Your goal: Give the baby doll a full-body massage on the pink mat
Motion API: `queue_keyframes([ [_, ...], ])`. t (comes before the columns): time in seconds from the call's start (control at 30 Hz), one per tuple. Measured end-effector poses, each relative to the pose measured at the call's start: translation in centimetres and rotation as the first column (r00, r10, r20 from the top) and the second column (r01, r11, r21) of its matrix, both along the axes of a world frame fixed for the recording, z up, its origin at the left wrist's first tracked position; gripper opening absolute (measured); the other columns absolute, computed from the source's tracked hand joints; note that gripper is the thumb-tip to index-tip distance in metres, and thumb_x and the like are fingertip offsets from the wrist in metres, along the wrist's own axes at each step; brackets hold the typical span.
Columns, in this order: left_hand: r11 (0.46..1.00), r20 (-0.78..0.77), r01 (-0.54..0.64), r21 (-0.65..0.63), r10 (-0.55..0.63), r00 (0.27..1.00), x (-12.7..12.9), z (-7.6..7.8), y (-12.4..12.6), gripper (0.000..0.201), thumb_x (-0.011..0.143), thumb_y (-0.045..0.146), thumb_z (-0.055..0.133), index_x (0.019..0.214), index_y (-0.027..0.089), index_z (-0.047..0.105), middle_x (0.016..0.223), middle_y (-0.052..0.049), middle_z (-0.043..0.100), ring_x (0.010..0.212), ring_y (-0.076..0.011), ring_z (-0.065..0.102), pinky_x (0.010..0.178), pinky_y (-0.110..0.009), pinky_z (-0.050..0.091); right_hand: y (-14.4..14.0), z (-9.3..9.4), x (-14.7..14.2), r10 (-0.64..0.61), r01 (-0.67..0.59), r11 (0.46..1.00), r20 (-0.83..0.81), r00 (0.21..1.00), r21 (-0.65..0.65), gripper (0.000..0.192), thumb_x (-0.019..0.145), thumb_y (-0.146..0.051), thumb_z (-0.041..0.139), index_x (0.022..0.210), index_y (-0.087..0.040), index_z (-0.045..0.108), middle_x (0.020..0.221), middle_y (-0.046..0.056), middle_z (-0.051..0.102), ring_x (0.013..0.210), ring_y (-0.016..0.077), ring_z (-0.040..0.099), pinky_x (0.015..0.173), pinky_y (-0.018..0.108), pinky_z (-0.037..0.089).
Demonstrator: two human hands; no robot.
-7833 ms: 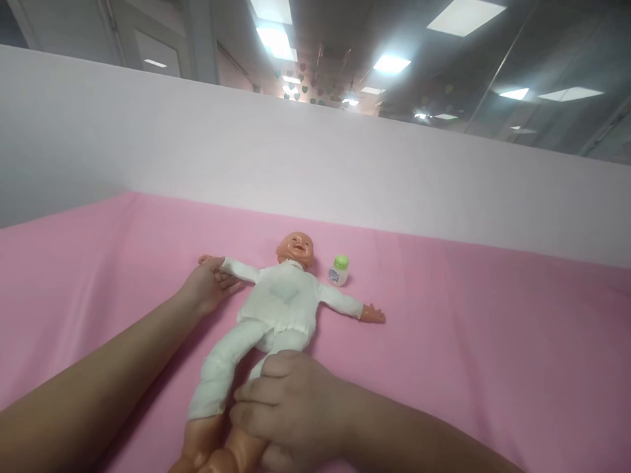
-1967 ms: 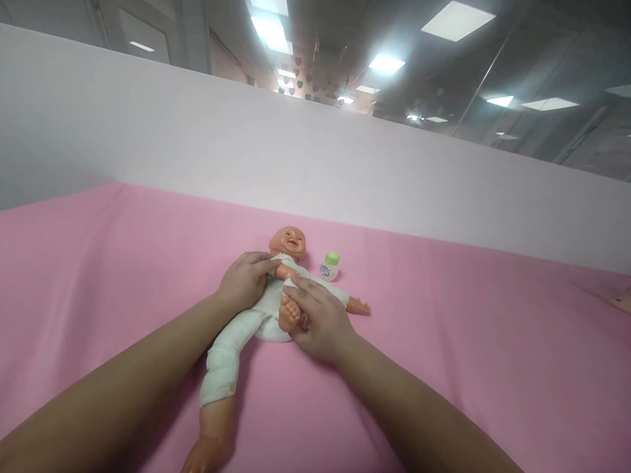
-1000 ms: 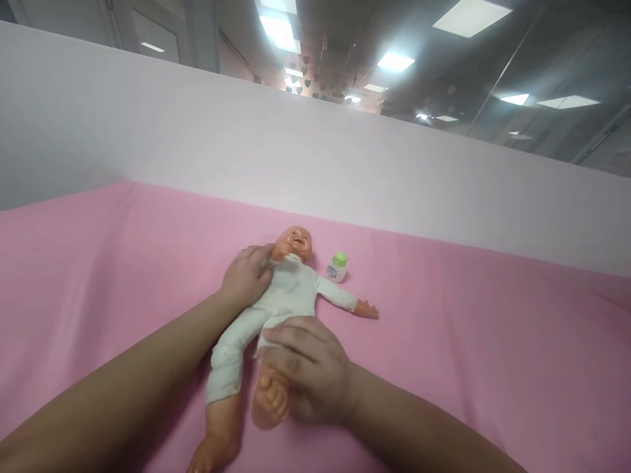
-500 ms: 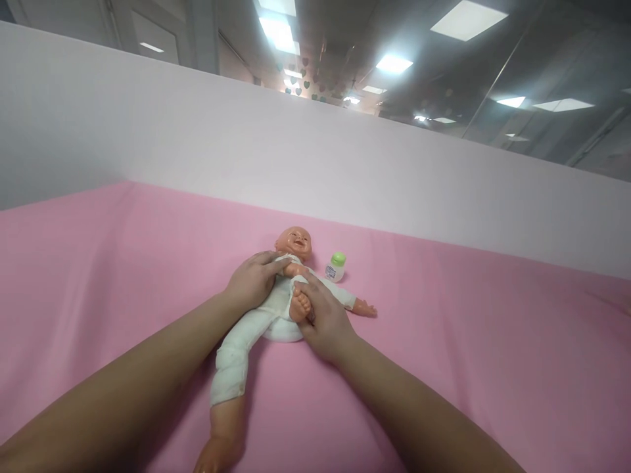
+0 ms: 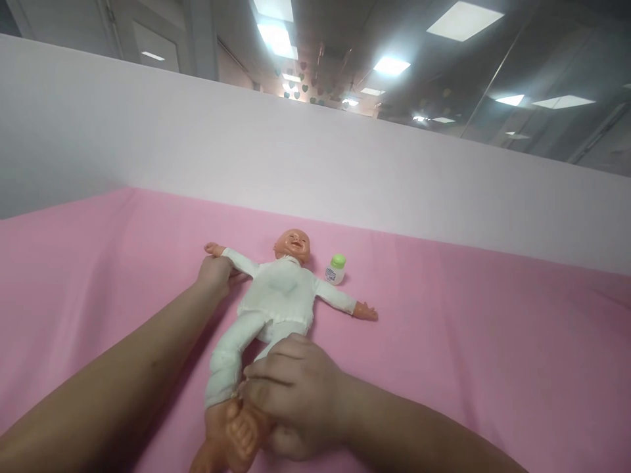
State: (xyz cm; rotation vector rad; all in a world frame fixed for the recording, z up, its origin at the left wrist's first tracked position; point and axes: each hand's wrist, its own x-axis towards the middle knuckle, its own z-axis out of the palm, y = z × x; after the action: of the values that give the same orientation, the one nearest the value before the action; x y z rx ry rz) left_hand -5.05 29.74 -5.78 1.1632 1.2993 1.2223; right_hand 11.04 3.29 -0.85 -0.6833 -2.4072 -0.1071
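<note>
A baby doll (image 5: 276,289) with a white cloth body lies on its back, head toward the wall and arms spread out to the sides. My left hand (image 5: 215,276) is closed around the doll's outstretched arm at the left, just below its plastic hand; part of my fingers is hidden. Nearer to me, my right hand (image 5: 300,394) grips the doll's leg on the right side. That leg is drawn across the other one, and its bare plastic foot (image 5: 241,430) shows in front of my fingers.
A small clear bottle with a green cap (image 5: 336,269) stands beside the doll's shoulder. Pink cloth (image 5: 444,328) covers the surface. A white wall (image 5: 296,157) rises behind it, with glass and lit ceiling panels above.
The doll's left-side arm has gone from across its chest out to the side with my left hand. My right hand has brought the raised leg down toward me.
</note>
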Motion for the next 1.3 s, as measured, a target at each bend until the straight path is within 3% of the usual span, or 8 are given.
queue_keyframes([
  [0.23,0.992,0.197,-0.006,-0.126,0.031,0.980,-0.3,1.3,-1.4,0.046,0.084,0.018,0.057,0.128,0.019,0.046,0.105,-0.014,0.071,0.088,-0.0273,0.076,0.070,-0.038,0.065,1.0,-2.7,-0.4,0.005,0.008,0.992,0.101,0.995,-0.125,0.036,0.085,-0.039,0.063,0.119,-0.026,0.065,0.117,-0.001,0.073,0.101,0.0154,0.065,0.096,0.035,0.049],
  [0.4,0.973,-0.081,-0.033,0.230,0.053,0.995,0.0,2.0,-3.5,0.054,0.088,0.027,0.057,0.139,0.027,0.042,0.130,-0.012,0.063,0.100,-0.0244,0.072,0.074,-0.035,0.062,0.7,-1.0,-0.2,-0.009,0.008,1.000,-0.041,0.999,-0.010,0.037,0.088,-0.037,0.059,0.123,-0.024,0.062,0.121,0.004,0.071,0.108,0.0157,0.066,0.100,0.033,0.051],
  [0.53,0.792,-0.442,0.292,0.537,-0.031,0.897,1.2,3.0,-5.7,0.056,0.089,0.025,0.055,0.144,0.025,0.045,0.135,-0.010,0.062,0.114,-0.0250,0.065,0.092,-0.040,0.058,1.2,0.3,1.7,-0.160,0.192,0.973,-0.230,0.960,0.124,0.039,0.089,-0.025,0.061,0.127,-0.030,0.061,0.130,0.008,0.066,0.116,0.0233,0.063,0.101,0.044,0.053],
  [0.67,0.537,-0.728,0.614,0.578,-0.002,0.686,2.2,3.6,-7.0,0.049,0.089,0.016,0.047,0.136,0.023,0.059,0.135,-0.009,0.063,0.126,-0.0269,0.056,0.108,-0.046,0.047,3.2,0.0,4.5,-0.343,0.389,0.917,-0.328,0.880,0.085,0.036,0.090,-0.023,0.065,0.126,-0.027,0.064,0.140,0.013,0.058,0.126,0.0283,0.058,0.104,0.051,0.051],
  [0.8,0.485,-0.843,0.724,0.491,0.054,0.535,2.4,3.7,-7.3,0.051,0.088,0.014,0.046,0.133,0.026,0.065,0.133,-0.010,0.064,0.125,-0.0302,0.056,0.106,-0.051,0.047,5.0,-0.7,5.9,-0.476,0.426,0.878,-0.305,0.825,-0.217,0.039,0.091,-0.020,0.061,0.130,-0.028,0.063,0.141,0.010,0.060,0.128,0.0250,0.059,0.105,0.046,0.052],
  [0.9,0.523,-0.835,0.703,0.482,0.031,0.549,2.3,3.6,-7.2,0.049,0.088,0.017,0.049,0.132,0.027,0.066,0.132,-0.009,0.065,0.124,-0.0301,0.057,0.106,-0.051,0.047,5.4,-0.9,6.1,-0.488,0.416,0.866,-0.285,0.825,-0.279,0.042,0.090,-0.021,0.063,0.131,-0.028,0.062,0.143,0.009,0.059,0.131,0.0248,0.058,0.107,0.046,0.051],
  [1.07,0.689,-0.644,0.523,0.502,-0.106,0.757,1.9,3.4,-6.9,0.042,0.087,0.035,0.061,0.128,0.028,0.068,0.129,-0.006,0.068,0.119,-0.0274,0.062,0.102,-0.043,0.051,4.3,-0.4,5.5,-0.421,0.425,0.904,-0.267,0.867,-0.046,0.039,0.089,-0.023,0.064,0.128,-0.026,0.064,0.141,0.013,0.060,0.124,0.0266,0.061,0.102,0.047,0.053],
  [1.3,0.965,-0.145,0.043,0.259,-0.005,0.989,1.1,2.2,-4.8,0.043,0.088,0.041,0.062,0.127,0.025,0.060,0.112,-0.008,0.070,0.095,-0.0237,0.069,0.077,-0.035,0.058,1.3,1.4,2.4,-0.115,0.144,0.985,-0.257,0.960,0.097,0.031,0.082,-0.032,0.067,0.111,-0.022,0.066,0.111,0.008,0.070,0.094,0.0218,0.065,0.087,0.040,0.054],
])
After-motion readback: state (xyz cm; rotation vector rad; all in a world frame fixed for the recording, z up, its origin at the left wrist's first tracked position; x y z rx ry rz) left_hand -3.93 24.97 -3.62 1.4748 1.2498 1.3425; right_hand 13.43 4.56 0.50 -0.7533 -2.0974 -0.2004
